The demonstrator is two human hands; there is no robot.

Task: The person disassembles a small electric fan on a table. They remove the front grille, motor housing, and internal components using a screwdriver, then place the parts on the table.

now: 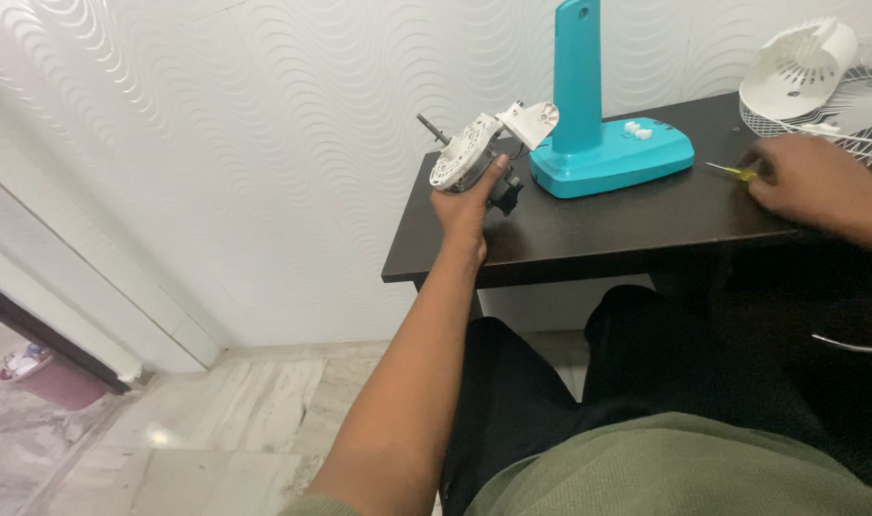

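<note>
Holding a white fan motor unit (pixel 467 153) at the bench's (pixel 589 234) left edge, the left hand (pixel 467 203) has its grip closed round the housing, shaft slanting up and left. Just right stands a turquoise fan base (pixel 608 158), column upright. Farther right, the right hand (pixel 810 182) rests on a yellow-handled screwdriver (pixel 732 171), its long axis across the bench; I cannot tell whether the fingers clasp it. White fan grille parts (pixel 808 72) lie behind, against a wavy white wall.
</note>
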